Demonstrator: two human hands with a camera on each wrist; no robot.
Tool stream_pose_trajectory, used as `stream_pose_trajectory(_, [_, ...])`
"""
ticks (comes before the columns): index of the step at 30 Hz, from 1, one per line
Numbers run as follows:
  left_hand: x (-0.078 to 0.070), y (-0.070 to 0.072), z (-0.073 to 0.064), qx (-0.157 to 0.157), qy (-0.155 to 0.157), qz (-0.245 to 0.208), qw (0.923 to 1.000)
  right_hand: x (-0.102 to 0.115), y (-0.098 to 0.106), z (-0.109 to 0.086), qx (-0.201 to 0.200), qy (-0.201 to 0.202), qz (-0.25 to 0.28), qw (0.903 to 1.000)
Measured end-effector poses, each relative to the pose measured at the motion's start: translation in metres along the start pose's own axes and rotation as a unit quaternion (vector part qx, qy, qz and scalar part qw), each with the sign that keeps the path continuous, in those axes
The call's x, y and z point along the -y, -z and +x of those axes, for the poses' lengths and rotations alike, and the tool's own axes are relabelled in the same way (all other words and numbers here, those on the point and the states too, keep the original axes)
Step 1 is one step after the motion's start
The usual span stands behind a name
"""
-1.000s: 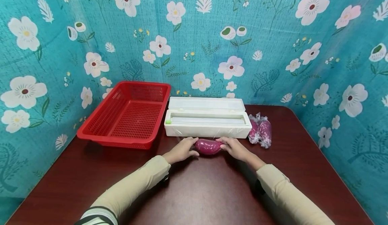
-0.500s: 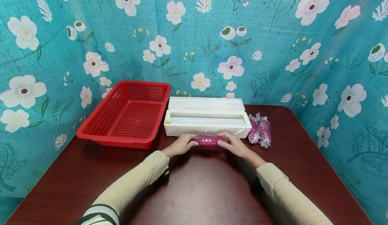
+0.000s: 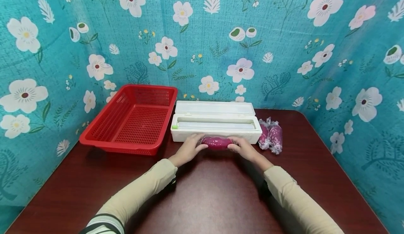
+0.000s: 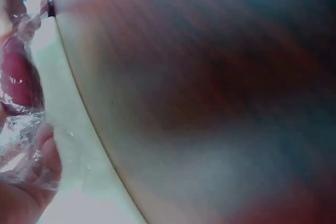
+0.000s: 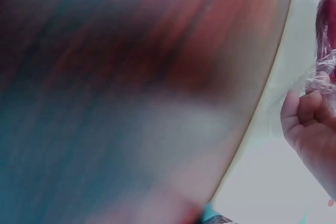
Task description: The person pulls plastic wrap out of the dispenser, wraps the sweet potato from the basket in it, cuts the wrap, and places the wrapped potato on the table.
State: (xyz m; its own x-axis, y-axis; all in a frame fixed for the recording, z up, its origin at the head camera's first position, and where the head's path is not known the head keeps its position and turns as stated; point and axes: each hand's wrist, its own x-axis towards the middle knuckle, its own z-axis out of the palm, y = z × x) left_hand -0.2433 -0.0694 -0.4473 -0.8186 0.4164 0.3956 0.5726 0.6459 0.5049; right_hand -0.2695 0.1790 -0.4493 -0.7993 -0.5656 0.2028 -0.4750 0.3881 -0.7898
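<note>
A reddish-purple sweet potato (image 3: 216,142) in clear cling film lies crosswise between the two hands, just in front of the white cling film dispenser (image 3: 216,135). My left hand (image 3: 189,149) grips its left end, thumb on the near side. At the other end, my right hand (image 3: 247,150) holds the potato the same way. Crinkled film (image 4: 18,140) bunches by the left fingers in the left wrist view. In the right wrist view, curled fingers (image 5: 310,108) pinch gathered film beside the potato (image 5: 331,22).
Left of the dispenser stands a red perforated basket (image 3: 140,123). The dispenser's lid (image 3: 214,107) is raised at the back, showing the roll. To its right lie film-wrapped sweet potatoes (image 3: 275,137). A floral curtain (image 3: 202,52) hangs behind the dark wooden table (image 3: 214,195).
Both hands have moved forward with the sweet potato, away from the body and closer to the dispenser. The potato appears to have turned in the fingers. Basket, dispenser and the wrapped potatoes have stayed put.
</note>
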Motion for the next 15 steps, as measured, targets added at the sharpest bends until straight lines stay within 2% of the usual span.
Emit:
stream_pose_trajectory(4, [0.001,0.002,-0.001,-0.015,-0.042,0.039,0.9982,0.0,0.002,0.003,0.01,-0.011,0.015,0.9998])
stream_pose_trajectory(6, [0.001,0.002,0.0,-0.02,-0.05,0.049,0.9973,0.001,0.004,0.004,0.011,-0.009,0.012,0.9998])
stream_pose_trajectory(11, [0.005,0.004,0.006,-0.023,-0.028,0.011,0.9993,0.004,0.005,0.006,0.004,-0.007,-0.013,0.9999])
stream_pose_trajectory(15, [0.006,0.005,0.009,-0.016,-0.025,-0.005,0.9996,0.008,0.004,0.004,0.0,-0.032,0.014,0.9994])
